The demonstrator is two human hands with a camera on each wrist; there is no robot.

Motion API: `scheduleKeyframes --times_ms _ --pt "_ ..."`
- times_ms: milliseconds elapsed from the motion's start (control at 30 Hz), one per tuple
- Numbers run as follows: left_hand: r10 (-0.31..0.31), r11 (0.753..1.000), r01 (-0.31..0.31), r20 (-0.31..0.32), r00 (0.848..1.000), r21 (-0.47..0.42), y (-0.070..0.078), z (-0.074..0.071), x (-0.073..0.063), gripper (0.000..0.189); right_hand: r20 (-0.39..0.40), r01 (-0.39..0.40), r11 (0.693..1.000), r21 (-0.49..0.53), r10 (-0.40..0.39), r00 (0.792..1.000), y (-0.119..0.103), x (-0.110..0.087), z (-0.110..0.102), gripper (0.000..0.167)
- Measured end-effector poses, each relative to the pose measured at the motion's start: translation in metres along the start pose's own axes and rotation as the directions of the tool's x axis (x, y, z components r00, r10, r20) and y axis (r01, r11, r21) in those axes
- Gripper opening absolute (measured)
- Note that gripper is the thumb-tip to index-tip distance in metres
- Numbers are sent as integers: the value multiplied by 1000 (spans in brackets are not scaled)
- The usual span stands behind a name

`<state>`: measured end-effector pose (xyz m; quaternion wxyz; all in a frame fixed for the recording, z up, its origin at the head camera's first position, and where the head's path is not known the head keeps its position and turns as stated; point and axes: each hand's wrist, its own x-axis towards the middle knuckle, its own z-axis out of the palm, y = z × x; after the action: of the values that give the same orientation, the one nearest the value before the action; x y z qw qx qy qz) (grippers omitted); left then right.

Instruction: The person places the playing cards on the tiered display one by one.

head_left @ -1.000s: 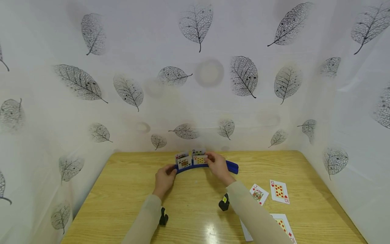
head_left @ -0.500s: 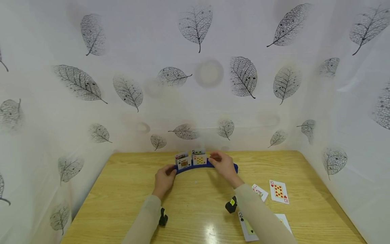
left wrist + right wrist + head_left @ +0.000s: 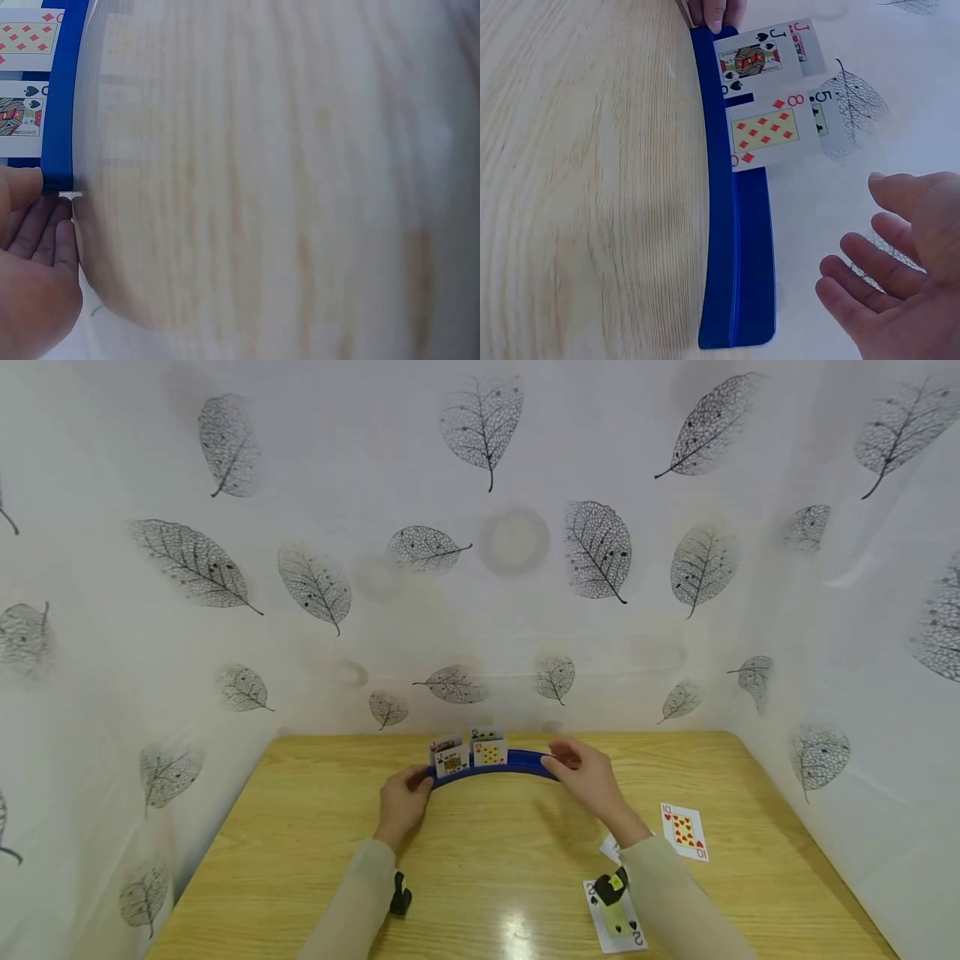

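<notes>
A curved blue playing card holder point(image 3: 528, 762) stands near the back of the table. My left hand point(image 3: 403, 803) pinches its left end, thumb over the edge, as the left wrist view shows. Upright in its left half are the jack of spades point(image 3: 748, 67) and the eight of diamonds point(image 3: 769, 133) in front. Behind them a red jack point(image 3: 803, 46) and a black five point(image 3: 820, 120) are partly covered. My right hand point(image 3: 591, 779) is beside the holder's right end, overlapping it in the head view. Its fingers are relaxed and carry nothing; the right wrist view shows it apart from the holder.
On the right side of the table point(image 3: 300, 877) lie the ten of hearts point(image 3: 684, 832) and the two of spades point(image 3: 617, 933). Another card point(image 3: 610, 850) is mostly hidden under the right forearm. A white leaf-patterned curtain point(image 3: 517, 635) encloses the back and sides.
My right hand has let go of the eight of diamonds and moved right along the holder, away from the cards. The left hand stays at the holder's left end.
</notes>
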<state>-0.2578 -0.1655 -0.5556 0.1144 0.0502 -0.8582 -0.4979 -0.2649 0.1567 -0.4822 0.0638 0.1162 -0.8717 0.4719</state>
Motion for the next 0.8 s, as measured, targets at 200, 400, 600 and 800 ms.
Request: scheduleKeyframes --times_ms 200,400,600,800 --pt "0 1000 0 0 1000 8 2 -1 -1 27 1 25 995 -94 -25 1000 12 -22 -20 45" --pt "0 1000 0 -10 1000 5 2 -1 0 26 14 15 983 -184 -12 1000 25 -45 -35 53" --pt "-4 1000 4 -20 1000 -1 1 1 2 26 19 -49 969 -241 55 998 32 -63 -46 56" --pt "1 1000 -1 -27 1000 6 -1 1 2 26 13 -45 957 -288 51 999 42 -78 -53 56"
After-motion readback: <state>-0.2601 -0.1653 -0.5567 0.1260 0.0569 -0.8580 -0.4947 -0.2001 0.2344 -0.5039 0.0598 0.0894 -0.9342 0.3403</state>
